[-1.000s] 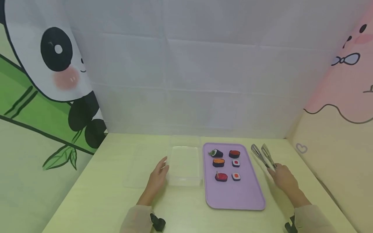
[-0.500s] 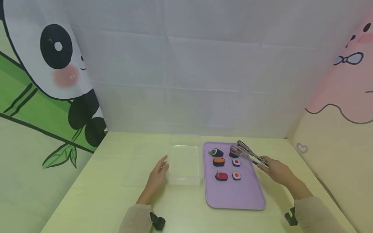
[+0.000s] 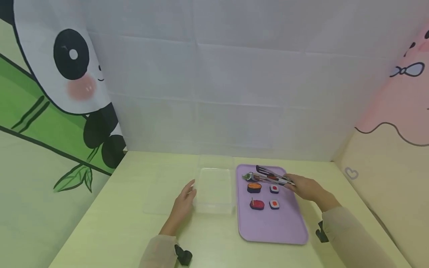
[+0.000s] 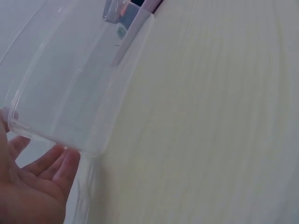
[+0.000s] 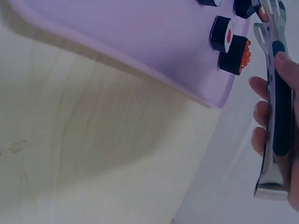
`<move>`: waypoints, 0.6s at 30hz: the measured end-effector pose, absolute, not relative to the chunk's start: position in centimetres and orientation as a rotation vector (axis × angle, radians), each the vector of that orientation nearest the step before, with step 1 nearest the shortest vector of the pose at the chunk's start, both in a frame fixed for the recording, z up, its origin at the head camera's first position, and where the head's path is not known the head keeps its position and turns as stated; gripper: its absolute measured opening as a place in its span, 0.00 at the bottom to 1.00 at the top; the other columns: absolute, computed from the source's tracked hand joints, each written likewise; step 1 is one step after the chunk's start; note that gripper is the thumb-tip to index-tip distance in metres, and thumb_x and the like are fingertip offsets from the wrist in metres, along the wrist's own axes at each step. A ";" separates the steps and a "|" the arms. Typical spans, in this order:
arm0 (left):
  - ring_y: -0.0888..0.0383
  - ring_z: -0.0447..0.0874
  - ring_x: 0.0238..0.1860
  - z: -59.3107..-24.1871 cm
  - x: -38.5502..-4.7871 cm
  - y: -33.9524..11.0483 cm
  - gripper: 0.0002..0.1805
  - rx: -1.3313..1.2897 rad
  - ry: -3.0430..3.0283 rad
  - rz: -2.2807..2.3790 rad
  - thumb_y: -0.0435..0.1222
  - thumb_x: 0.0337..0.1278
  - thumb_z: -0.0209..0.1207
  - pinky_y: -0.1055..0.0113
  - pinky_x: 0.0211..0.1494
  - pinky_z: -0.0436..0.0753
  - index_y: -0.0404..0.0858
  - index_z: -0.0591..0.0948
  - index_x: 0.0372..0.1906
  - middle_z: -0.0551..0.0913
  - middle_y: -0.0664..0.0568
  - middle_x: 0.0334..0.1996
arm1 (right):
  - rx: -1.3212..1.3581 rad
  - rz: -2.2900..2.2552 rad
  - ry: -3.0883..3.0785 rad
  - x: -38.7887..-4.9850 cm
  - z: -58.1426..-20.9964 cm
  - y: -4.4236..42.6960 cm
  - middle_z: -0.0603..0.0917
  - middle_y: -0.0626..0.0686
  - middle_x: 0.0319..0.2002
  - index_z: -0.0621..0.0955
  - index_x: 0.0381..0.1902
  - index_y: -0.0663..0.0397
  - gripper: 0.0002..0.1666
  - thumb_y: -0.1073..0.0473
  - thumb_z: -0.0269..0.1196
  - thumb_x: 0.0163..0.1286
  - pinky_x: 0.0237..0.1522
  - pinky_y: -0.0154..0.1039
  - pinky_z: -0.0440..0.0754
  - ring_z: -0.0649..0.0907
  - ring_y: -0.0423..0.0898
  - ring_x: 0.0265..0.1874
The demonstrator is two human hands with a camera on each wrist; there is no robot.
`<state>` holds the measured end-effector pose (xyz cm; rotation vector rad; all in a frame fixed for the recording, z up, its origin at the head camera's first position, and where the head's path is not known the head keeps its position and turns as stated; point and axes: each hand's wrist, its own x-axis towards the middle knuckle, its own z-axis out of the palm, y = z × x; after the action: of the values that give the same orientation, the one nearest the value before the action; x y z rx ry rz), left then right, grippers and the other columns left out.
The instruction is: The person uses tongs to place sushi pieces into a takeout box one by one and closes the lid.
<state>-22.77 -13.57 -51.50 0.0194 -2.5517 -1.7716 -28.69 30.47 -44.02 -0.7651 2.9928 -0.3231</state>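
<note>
In the head view my right hand grips metal tongs with dark handle grips. Their slotted heads lie over the back of the purple tray, beside the cone-shaped sushi roll, which they partly cover; whether they touch it I cannot tell. Toy sushi on the tray includes an orange-topped piece, a red-topped piece, two small white-faced rolls and a roe-topped piece. My left hand touches the left side of a clear plastic box with its fingertips.
A flat clear lid lies left of the box on the pale table. A white sheet hangs behind the table. Printed panels stand at left and right.
My right hand has swung the tongs leftward from beside the tray to over its back rows. The tongs' heads have come closer together. The left hand stays at the box.
</note>
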 end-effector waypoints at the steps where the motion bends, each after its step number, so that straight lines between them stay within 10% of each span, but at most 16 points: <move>1: 0.35 0.68 0.63 -51.5 -22.8 -13.5 0.26 0.021 -2.550 -1.768 0.45 0.77 0.44 0.37 0.59 0.69 0.45 0.62 0.74 0.68 0.35 0.66 | -0.761 -0.317 2.984 -28.9 -44.0 30.3 0.82 0.60 0.47 0.75 0.58 0.60 0.23 0.51 0.58 0.73 0.41 0.59 0.78 0.81 0.56 0.43; 18: 0.35 0.68 0.63 -51.8 -22.8 -13.6 0.26 -0.005 -2.526 -1.762 0.44 0.77 0.44 0.39 0.60 0.70 0.45 0.62 0.74 0.68 0.35 0.66 | -0.850 -0.295 2.951 -30.5 -42.9 28.1 0.84 0.55 0.44 0.76 0.58 0.59 0.20 0.55 0.59 0.73 0.46 0.58 0.78 0.82 0.55 0.43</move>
<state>-22.77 -13.65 -51.84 -0.0048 -2.5262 -1.7622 -30.54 28.11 -42.86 -0.8498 2.9510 -0.2952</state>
